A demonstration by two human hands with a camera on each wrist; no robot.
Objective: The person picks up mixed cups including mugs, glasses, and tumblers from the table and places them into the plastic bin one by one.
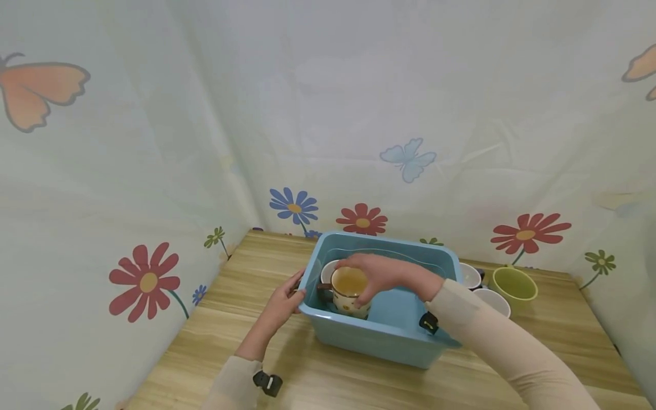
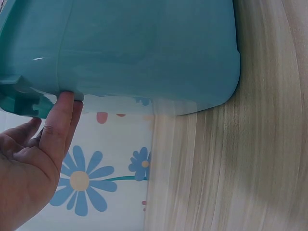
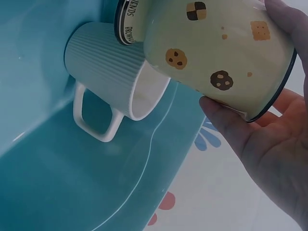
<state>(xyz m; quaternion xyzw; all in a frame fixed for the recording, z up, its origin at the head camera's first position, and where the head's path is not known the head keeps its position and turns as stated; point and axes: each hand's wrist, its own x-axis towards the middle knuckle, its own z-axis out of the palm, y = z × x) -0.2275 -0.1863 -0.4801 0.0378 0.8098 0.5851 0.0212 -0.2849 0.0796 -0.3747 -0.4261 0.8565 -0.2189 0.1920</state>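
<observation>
My right hand [image 1: 376, 276] reaches down into the blue plastic basin [image 1: 381, 330] and grips a cream mug [image 1: 353, 307] across its rim. The mug is upright, with a yellowish inside, a dark handle and printed cookies; my fingers and thumb straddle its dark edge in the right wrist view. Just behind it in the basin stands a white ribbed mug [image 3: 103, 62], its handle also white. At the basin's left end my left hand [image 1: 281, 302] rests against the rim, its fingers fairly straight, with a fingertip [image 2: 66, 98] touching under the rim on the outside.
Right of the basin on the wooden table [image 1: 266, 256] are a white cup [image 1: 468, 275], a second white cup [image 1: 494, 302] and a yellow-green cup [image 1: 515, 285]. My right forearm hides part of them. A flowered curtain [image 1: 328, 114] hangs behind and beside the table.
</observation>
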